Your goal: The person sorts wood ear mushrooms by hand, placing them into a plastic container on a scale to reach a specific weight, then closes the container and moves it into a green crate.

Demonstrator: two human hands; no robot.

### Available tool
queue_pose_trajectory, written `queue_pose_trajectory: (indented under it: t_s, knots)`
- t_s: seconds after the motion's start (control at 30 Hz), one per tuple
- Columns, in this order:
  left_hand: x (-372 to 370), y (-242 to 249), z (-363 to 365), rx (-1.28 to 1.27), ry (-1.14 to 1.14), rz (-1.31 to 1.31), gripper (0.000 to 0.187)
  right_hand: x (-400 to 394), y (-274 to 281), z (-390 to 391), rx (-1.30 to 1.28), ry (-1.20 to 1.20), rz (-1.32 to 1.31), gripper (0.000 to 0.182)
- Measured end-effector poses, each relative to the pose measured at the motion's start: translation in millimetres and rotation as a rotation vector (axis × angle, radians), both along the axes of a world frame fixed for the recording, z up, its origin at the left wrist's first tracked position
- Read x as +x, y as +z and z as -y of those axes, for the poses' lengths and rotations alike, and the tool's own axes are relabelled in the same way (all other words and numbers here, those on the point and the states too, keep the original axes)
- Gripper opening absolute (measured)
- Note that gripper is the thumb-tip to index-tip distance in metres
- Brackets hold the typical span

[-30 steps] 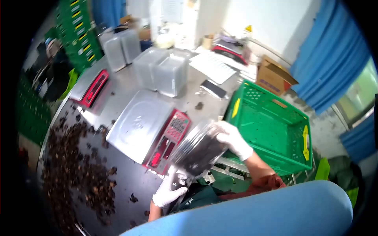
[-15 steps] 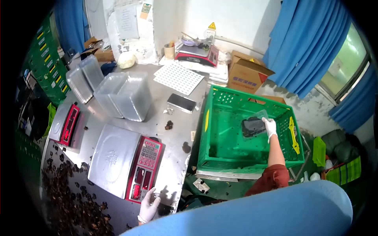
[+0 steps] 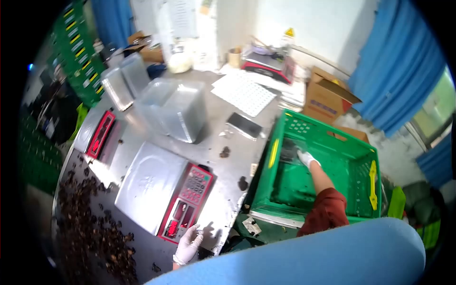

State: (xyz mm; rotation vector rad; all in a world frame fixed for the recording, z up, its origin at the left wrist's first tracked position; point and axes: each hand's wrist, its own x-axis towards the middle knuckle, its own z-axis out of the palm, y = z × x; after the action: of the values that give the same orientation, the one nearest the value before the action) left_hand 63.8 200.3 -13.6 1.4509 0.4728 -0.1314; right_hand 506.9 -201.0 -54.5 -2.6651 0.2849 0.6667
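R hand [image 3: 308, 158] at pack [image 3: 288, 152] in green crate [image 3: 287, 185], opening/grip unclear; L hand [image 3: 188, 245] half-open nr scale [image 3: 161, 187], hold unclear.

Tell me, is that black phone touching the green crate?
Apart: the head view shows a strip of metal tabletop between the black phone and green crate.

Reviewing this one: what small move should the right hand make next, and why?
Probably settle the clear container flat in the green crate: the right hand is at the container's edge, and the container sits beside the crate's left wall. Blur hides whether it touches the crate floor.
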Motion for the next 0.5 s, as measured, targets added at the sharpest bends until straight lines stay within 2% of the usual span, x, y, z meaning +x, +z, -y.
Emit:
queue_pose_trajectory:
  t_s: [0.07, 0.1, 0.13, 0.17, 0.2, 0.23, 0.27, 0.3, 0.33, 0.37, 0.5]
  knots:
    - [-16, -9, -4, -0.02, 0.09, -0.03, 0.045, 11, -1, 3, -0.036, 0.044, -0.079, 0.072]
    - [-25, -14, -5, -0.017, 0.139, -0.061, 0.045, 21, -12, 11, -0.123, 0.038, 0.043, 0.069]
    - [-34, -16, -5, -0.016, 0.186, -0.093, 0.045, 30, -11, 11, -0.141, -0.051, 0.266, 0.062]
    - [-43, -13, -4, -0.039, 0.226, -0.096, 0.045, 70, -45, 32, -0.098, 0.01, 0.577, 0.048]
    - [-50, -7, -3, -0.062, 0.265, -0.097, 0.045, 51, 0, 2, 0.286, -0.1, 0.866, 0.034]
    - [-57, -3, -1, -0.085, 0.3, -0.099, 0.045, 58, 17, -17, 0.354, -0.048, 1.144, 0.021]
    - [-63, -1, 3, -0.049, 0.337, -0.115, 0.044, 60, 43, -44, 0.451, 0.063, 1.323, 0.017]
    - [-70, -3, 5, -0.053, 0.357, -0.117, 0.044, 52, 77, -78, 0.443, 0.18, 1.384, 0.015]
    - [-76, -9, 7, -0.057, 0.372, -0.116, 0.044, 42, 109, -116, 0.504, 0.223, 1.273, 0.015]
    - [-81, -15, 9, -0.062, 0.382, -0.112, 0.044, 23, 136, -157, 0.694, 0.312, 1.192, 0.015]
    - [-94, -26, 15, 0.046, 0.417, -0.124, 0.044, 3, 160, -286, 0.683, 0.936, 1.137, 0.024]
